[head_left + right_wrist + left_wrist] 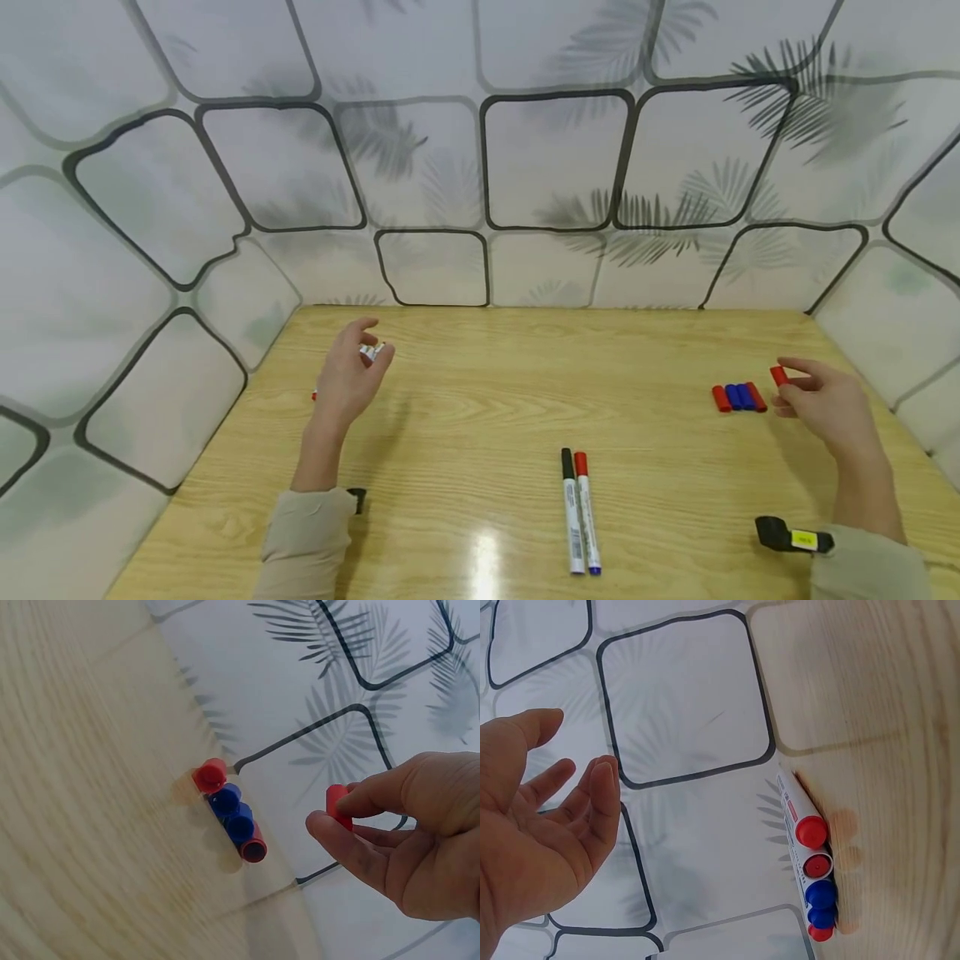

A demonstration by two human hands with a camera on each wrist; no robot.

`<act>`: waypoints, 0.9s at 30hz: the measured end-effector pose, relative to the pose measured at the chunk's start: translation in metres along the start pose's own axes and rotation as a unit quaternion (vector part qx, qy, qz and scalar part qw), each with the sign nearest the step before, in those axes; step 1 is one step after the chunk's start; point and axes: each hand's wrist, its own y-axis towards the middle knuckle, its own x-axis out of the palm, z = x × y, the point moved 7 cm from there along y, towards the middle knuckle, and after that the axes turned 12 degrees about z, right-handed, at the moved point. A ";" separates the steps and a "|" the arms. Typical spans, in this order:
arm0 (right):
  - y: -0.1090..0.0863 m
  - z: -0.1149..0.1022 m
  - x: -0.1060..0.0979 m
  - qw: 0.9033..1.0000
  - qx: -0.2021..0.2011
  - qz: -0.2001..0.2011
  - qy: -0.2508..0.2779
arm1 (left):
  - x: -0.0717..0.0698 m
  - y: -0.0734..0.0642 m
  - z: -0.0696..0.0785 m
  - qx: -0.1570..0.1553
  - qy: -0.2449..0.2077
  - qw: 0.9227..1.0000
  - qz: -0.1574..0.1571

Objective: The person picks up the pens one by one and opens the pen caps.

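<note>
My right hand (828, 404) pinches a red marker cap (339, 806) between thumb and fingers, held above the table. Beside it lies a row of loose caps: a red cap (721, 398) at the left, two blue caps (226, 799) in the middle and another red cap (253, 850) at the right end. My left hand (351, 375) hovers with relaxed fingers and holds nothing. Below it lies a row of several white markers (798, 802) with red and blue ends, seen in the left wrist view. In the head view the hand hides most of that row.
On the wooden table (480, 400), a black-capped marker (572, 512) and a red-capped marker (588, 517) lie side by side near the front middle. A patterned wall covering (555, 158) borders the table at the back and sides.
</note>
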 end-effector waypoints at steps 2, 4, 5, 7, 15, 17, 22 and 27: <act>0.002 0.006 0.001 1.000 0.007 -0.006 -0.011 | 0.001 0.000 0.002 0.000 -0.002 1.000 -0.005; 0.004 0.012 0.002 1.000 0.017 -0.008 -0.022 | 0.003 0.000 0.003 0.000 -0.001 1.000 -0.009; 0.004 0.015 0.002 0.999 0.023 -0.008 -0.027 | 0.003 0.000 0.003 0.000 -0.001 1.000 -0.010; 0.006 0.021 0.002 0.999 0.038 -0.010 -0.031 | 0.003 0.000 0.004 0.001 0.001 1.000 -0.012; 0.008 0.031 0.001 0.996 0.070 -0.014 -0.045 | 0.001 0.000 0.007 0.009 -0.008 1.000 -0.010; 0.009 0.032 0.002 0.996 0.071 -0.017 -0.048 | 0.001 -0.001 0.007 0.008 -0.007 1.000 -0.010; 0.010 0.035 0.005 0.995 0.075 -0.022 -0.058 | 0.002 0.000 0.008 0.012 -0.007 1.000 -0.012; 0.010 0.038 0.009 0.995 0.074 -0.023 -0.059 | 0.003 0.000 0.009 0.020 -0.005 1.000 -0.013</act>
